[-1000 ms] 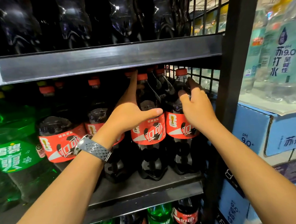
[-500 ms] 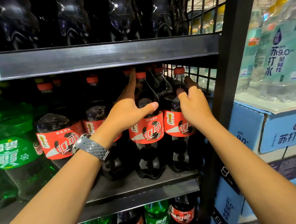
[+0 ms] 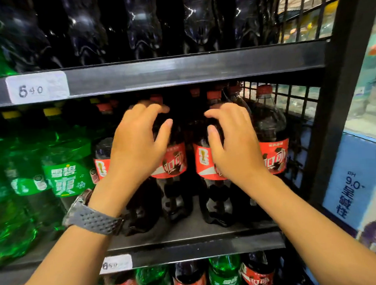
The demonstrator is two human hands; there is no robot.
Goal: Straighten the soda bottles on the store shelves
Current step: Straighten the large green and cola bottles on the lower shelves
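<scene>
Reaching forward from the bottom of the frame, both bare forearms extend toward the middle shelf point(image 3: 189, 250); a grey-strapped watch point(image 3: 92, 216) sits on the left wrist. Below the arms, a lower row of bottles point(image 3: 189, 281) alternates red and green labels, with a white price tag point(image 3: 116, 264) on the shelf edge above it.

Left hand point(image 3: 136, 145): fingers point(image 3: 149, 109) spread and loosely bent, thumb out, in front of the shoulder of a cola bottle point(image 3: 173, 163). Nothing is enclosed; contact cannot be judged.

Right hand point(image 3: 233, 144): fingers spread the same way, thumb pointing up, in front of the second cola bottle point(image 3: 203, 161). It has no closed grip either.

Both bottles stand upright at the shelf front with a narrow gap between them. A third cola bottle point(image 3: 273, 141) stands upright just right of the right hand, beside the wire grid side panel point(image 3: 290, 105). Green soda bottles point(image 3: 67, 171) fill the shelf's left part. More red caps show in the rows behind.

Above, the upper shelf point(image 3: 189, 69) carries a tag reading 6.40 point(image 3: 37, 87) and dark bottles point(image 3: 140, 24). Blue cartons point(image 3: 356, 176) stand at far right.
</scene>
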